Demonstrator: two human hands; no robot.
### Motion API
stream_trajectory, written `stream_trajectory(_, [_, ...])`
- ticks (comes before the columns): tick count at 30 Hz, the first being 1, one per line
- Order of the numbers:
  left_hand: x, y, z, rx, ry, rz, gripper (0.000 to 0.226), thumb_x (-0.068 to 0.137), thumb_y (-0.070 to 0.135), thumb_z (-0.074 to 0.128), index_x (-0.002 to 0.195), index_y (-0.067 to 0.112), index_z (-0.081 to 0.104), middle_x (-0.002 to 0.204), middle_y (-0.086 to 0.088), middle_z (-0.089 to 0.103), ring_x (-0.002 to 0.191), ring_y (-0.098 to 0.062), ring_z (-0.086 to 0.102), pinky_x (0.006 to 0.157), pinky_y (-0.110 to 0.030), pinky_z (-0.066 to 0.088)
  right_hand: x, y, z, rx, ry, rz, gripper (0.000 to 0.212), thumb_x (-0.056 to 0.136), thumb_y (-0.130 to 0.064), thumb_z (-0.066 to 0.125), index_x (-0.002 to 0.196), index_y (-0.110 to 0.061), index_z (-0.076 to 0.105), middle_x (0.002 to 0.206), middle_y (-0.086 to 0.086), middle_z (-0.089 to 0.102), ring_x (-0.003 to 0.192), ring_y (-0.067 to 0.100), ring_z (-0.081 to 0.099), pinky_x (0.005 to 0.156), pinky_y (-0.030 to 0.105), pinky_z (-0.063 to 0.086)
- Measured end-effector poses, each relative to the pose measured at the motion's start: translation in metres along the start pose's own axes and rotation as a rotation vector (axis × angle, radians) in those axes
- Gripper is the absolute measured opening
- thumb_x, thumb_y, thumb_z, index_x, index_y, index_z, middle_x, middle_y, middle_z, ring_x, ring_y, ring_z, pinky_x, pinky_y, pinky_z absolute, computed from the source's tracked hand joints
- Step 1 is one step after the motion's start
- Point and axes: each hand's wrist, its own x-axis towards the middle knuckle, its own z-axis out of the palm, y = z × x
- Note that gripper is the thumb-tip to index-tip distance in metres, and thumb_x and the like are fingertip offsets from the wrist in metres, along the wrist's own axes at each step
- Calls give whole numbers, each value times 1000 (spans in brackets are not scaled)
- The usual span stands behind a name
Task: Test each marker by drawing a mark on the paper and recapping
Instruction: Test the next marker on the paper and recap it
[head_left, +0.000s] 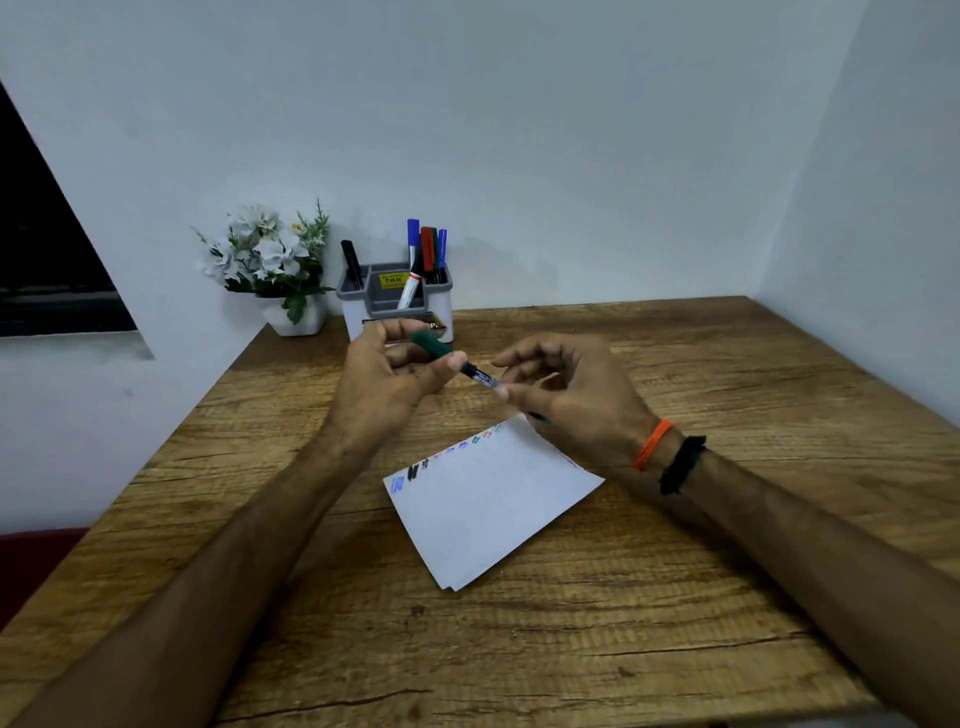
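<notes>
Pinching green cap (432, 347) in left hand (395, 374), marker (480, 375) in right hand (566, 387), aligned above paper (493, 499) for recapping, seemingly.

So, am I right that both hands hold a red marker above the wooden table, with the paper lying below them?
Not quite: the marker is green, not red, as its cap in the head view shows. The rest holds: the left hand and right hand hold it above the wooden table, with the paper lying below them.
</notes>
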Motion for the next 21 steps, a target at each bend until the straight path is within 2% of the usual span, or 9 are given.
stream_trajectory(2, [-1, 5, 2, -37, 38, 11, 65, 61, 24, 78, 116, 6, 49, 98, -9, 70, 84, -11, 71, 62, -19, 56, -1, -10, 2, -131, -9, -70, 47, 77, -16, 82, 118, -26, 62, 80, -8, 74, 69, 2, 67, 60, 17, 50])
stream_trajectory(4, [-2, 9, 5, -59, 61, 45, 57, 68, 17, 79, 115, 8, 49, 88, -4, 70, 75, -5, 71, 58, -17, 54, 2, -19, 2, -283, -77, -202, 76, 79, -18, 80, 142, -35, 40, 78, -12, 72, 70, 7, 69, 60, 18, 52])
stream_trajectory(6, [-3, 12, 8, -70, 69, 70, 52, 72, 13, 79, 114, 10, 48, 79, 2, 68, 69, 0, 69, 56, -17, 53, 6, -26, 3, -380, -145, -293, 95, 80, -20, 78, 151, -43, 19, 77, -13, 70, 68, 9, 68, 60, 17, 52])
stream_trajectory(7, [-2, 13, 8, -71, 66, 80, 53, 72, 13, 80, 115, 10, 48, 77, 3, 67, 68, 0, 69, 57, -16, 52, 8, -29, 4, -399, -170, -325, 98, 80, -20, 78, 153, -42, 15, 77, -13, 69, 70, 7, 68, 61, 14, 50])
stream_trajectory(10, [1, 12, 9, -77, 68, 91, 58, 70, 17, 81, 117, 10, 48, 74, 4, 69, 71, -4, 69, 62, -20, 53, 12, -31, 6, -352, -187, -338, 96, 78, -21, 80, 152, -37, 21, 74, -12, 68, 73, 4, 68, 62, 10, 47])
stream_trajectory(12, [3, 10, 9, -75, 77, 96, 59, 69, 18, 81, 117, 10, 49, 70, 6, 70, 73, -5, 70, 68, -24, 55, 13, -30, 8, -295, -178, -316, 94, 77, -21, 82, 151, -37, 26, 74, -8, 69, 74, 6, 68, 60, 13, 50])
stream_trajectory(14, [4, 9, 8, -73, 68, 91, 60, 66, 25, 81, 116, 11, 50, 72, 5, 72, 74, -6, 71, 68, -24, 56, 14, -30, 9, -270, -169, -313, 93, 75, -19, 83, 149, -36, 29, 74, -7, 69, 75, 7, 68, 60, 14, 51])
stream_trajectory(18, [11, 0, 0, 10, 67, 60, 49, 72, 41, 72, 110, 16, 54, 90, -2, 73, 85, -12, 72, 63, -23, 54, 22, -30, 8, -276, -141, -333, 93, 74, -16, 84, 147, -38, 31, 71, -6, 69, 72, 4, 68, 62, 7, 47])
stream_trajectory(21, [17, -15, -12, 287, 86, 85, 52, 76, 55, 64, 112, 18, 59, 105, 1, 70, 99, -12, 67, 77, -27, 54, 35, -28, 7, -252, -117, -293, 93, 73, -16, 85, 146, -41, 33, 69, -11, 67, 69, 7, 68, 60, 11, 50])
